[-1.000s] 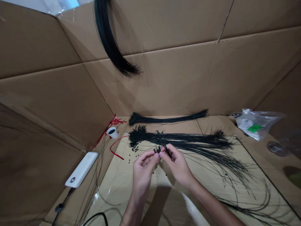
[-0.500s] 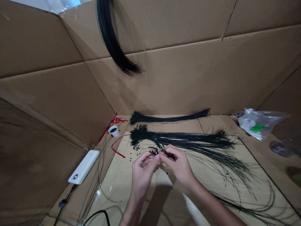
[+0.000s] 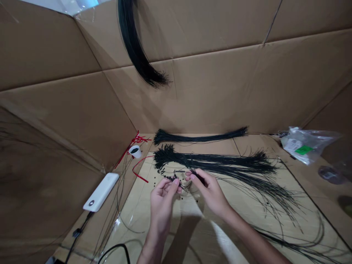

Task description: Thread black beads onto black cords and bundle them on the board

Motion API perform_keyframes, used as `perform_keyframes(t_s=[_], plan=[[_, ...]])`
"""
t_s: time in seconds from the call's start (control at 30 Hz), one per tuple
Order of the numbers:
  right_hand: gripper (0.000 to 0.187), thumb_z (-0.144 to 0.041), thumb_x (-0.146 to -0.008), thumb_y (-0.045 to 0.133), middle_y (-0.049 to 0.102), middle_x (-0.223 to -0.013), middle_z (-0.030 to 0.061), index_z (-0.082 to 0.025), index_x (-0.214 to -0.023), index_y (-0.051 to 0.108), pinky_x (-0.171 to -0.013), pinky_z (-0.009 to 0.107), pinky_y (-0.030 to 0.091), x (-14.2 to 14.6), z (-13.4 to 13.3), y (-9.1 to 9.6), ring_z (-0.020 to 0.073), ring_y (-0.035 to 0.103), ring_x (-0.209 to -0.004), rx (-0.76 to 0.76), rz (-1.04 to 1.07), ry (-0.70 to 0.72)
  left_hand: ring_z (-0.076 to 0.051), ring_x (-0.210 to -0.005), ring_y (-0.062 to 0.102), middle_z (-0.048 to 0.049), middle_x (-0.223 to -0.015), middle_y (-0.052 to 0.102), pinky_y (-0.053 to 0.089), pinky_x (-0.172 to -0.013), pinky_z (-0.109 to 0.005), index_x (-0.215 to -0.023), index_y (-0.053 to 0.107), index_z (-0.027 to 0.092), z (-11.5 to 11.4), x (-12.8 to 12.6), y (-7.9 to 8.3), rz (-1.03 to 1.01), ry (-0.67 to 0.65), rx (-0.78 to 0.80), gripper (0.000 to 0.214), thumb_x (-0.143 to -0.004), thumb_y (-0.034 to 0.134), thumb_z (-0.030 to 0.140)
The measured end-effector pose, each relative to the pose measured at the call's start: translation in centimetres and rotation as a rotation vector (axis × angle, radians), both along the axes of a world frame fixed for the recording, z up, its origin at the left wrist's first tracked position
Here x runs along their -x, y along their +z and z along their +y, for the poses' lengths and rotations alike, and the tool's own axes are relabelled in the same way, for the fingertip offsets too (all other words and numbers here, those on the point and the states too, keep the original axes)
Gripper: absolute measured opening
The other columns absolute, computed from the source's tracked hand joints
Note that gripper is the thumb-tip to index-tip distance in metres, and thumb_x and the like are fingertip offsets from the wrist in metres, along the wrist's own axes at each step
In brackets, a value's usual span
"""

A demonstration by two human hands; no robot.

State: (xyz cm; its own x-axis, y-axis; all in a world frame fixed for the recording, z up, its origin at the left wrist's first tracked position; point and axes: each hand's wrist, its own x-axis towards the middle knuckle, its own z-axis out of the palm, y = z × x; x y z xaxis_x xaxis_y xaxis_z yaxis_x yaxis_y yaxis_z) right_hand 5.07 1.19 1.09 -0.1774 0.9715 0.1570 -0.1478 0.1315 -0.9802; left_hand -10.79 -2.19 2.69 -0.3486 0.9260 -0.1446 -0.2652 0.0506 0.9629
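Left hand point(image 3: 162, 200), right hand point(image 3: 209, 192) parted, three bundles point(image 3: 214, 161)

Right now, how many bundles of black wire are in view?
3: one bundle hangs against the cardboard wall, one lies farthest back, one lies just beyond the right hand. Others may be hidden.

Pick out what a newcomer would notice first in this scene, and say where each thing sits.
The left hand and right hand, low in the centre, pinch thin black beaded wires. Just beyond them lies a broad black wire sheaf, and a long black bundle hangs high on the cardboard wall.
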Motion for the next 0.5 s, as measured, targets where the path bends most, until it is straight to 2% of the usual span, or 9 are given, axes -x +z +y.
perform_keyframes(t_s=[0.1, 0.23, 0.5], plan=[[0.034, -0.054, -0.099, 0.070, 0.075, -0.097, 0.0051, -0.021, -0.099, 0.075, -0.085, 0.033, 0.049, 0.2, -0.2, -0.4, 0.0242, 0.068, -0.095, 0.054, 0.040, 0.056, -0.009, -0.064, 0.066, -0.0021, -0.071, 0.076, 0.054, -0.067, -0.017, -0.081, 0.075, 0.014, -0.1, -0.1, 0.1, -0.146, -0.036, 0.030, 0.047, -0.060, 0.102, 0.047], [0.034, -0.054, -0.094, 0.077, 0.071, -0.089, 0.0026, -0.020, -0.096, 0.073, -0.072, 0.029, 0.044, 0.5, -0.7, -0.5, 0.0190, 0.061, -0.081, 0.110, 0.049, 0.151, -0.009, -0.064, 0.066, -0.0016, -0.069, 0.075, 0.055, -0.068, -0.017, -0.078, 0.076, 0.014, -0.2, -0.2, 0.3, -0.185, -0.029, 0.031, 0.046, -0.058, 0.104, 0.043], [0.036, -0.056, -0.093, 0.077, 0.067, -0.089, 0.0016, -0.021, -0.093, 0.070, -0.078, 0.031, 0.047, 1.2, -0.7, -0.8, 0.0194, 0.060, -0.085, 0.125, 0.114, 0.066, -0.011, -0.070, 0.069, -0.0053, -0.079, 0.079, 0.058, -0.071, -0.019, -0.083, 0.080, 0.012, -0.5, -0.2, -0.1, -0.149, -0.015, 0.024, 0.044, -0.060, 0.103, 0.042]])
